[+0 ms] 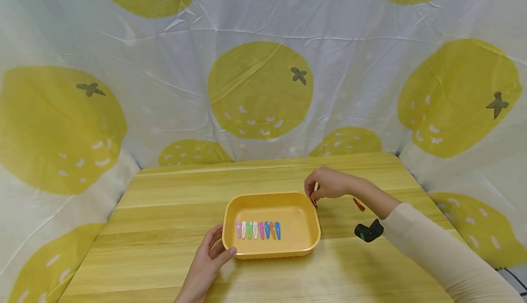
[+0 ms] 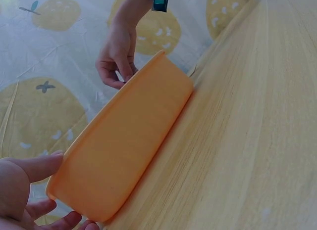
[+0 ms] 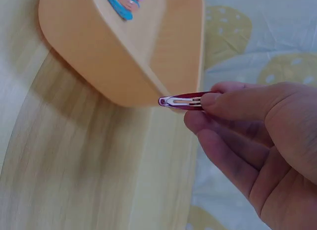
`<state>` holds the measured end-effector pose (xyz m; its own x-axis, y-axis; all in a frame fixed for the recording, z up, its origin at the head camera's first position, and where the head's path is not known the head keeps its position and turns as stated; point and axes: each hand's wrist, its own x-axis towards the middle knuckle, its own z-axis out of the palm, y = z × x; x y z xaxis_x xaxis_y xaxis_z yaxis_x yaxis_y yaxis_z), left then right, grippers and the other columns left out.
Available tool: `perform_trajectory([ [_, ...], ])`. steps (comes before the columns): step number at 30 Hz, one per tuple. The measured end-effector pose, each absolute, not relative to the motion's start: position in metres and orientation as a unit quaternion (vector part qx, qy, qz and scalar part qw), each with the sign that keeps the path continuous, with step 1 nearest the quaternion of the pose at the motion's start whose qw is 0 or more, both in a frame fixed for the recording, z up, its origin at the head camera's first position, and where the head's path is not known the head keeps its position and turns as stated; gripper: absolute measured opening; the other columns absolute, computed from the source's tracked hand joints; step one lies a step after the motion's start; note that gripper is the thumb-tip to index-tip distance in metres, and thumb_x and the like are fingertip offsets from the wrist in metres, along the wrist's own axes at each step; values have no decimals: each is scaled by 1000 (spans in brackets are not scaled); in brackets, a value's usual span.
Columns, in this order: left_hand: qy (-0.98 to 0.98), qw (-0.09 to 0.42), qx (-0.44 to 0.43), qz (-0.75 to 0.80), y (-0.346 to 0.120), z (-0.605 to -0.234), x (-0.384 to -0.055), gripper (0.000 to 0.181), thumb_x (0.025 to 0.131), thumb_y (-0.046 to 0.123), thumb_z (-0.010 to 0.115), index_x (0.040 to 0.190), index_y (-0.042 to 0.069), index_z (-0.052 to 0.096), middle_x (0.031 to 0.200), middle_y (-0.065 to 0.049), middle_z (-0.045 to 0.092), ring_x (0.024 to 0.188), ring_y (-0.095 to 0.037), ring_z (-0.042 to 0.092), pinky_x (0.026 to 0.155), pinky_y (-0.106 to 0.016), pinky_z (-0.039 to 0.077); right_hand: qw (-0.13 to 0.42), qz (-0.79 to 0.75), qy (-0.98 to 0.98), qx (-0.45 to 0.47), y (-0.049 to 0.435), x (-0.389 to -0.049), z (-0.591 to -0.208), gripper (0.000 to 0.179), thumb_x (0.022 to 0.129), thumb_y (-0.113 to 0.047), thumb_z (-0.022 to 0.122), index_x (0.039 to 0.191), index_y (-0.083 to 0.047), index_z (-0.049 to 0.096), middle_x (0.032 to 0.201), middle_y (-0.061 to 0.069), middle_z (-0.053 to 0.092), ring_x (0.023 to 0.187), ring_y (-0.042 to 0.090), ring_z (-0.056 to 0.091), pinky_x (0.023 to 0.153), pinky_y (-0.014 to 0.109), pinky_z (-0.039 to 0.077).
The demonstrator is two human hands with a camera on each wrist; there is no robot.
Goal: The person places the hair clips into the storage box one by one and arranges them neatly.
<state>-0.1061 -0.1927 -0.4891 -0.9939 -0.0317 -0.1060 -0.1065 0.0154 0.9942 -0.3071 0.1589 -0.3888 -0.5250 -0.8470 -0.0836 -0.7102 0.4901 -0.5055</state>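
A yellow plastic tray (image 1: 288, 251) stands on the table with several colourful hair clips (image 1: 261, 230) laid side by side in it. My left hand (image 1: 207, 259) holds the tray's near left corner, its thumb at the rim and its fingers along the outer side. Above the tray's far right corner, my right hand (image 1: 329, 183) pinches a dark red snap hair clip (image 3: 181, 101) between thumb and fingers. The clip's metal underside shows in the right wrist view. Another red thing, likely more clips (image 1: 359, 204), lies on the table beyond the right forearm.
The wooden table (image 1: 164, 211) runs back to a white curtain (image 1: 350, 83) printed with yellow fruit. A black device (image 1: 369, 230) sits by the right forearm, below the sleeve's cuff (image 1: 397, 218).
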Motion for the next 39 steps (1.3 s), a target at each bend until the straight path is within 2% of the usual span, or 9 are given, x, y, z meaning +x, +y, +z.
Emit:
perform_trajectory([
  [15,713,23,-49,699,-193,-489,-106,76,93,13,79,156,8,36,154,-19,44,134,-39,51,104,-46,49,215,-217,815,-492,122,-303,-389,14,93,2,72,86,-10,70,76,-4,66,64,10,61,58,25,51],
  [26,713,25,-51,699,-192,-490,-107,76,93,15,79,156,9,36,154,-18,43,135,-39,49,106,-49,48,255,-194,826,-464,86,-306,-404,17,91,2,75,83,-13,73,67,-4,66,58,6,56,56,22,48],
  [39,714,28,-54,697,-193,-491,-107,76,94,15,79,157,10,36,155,-18,42,137,-40,47,106,-48,48,287,-133,831,-458,57,-300,-422,17,91,0,76,81,-13,74,68,-6,66,58,8,55,57,22,46],
])
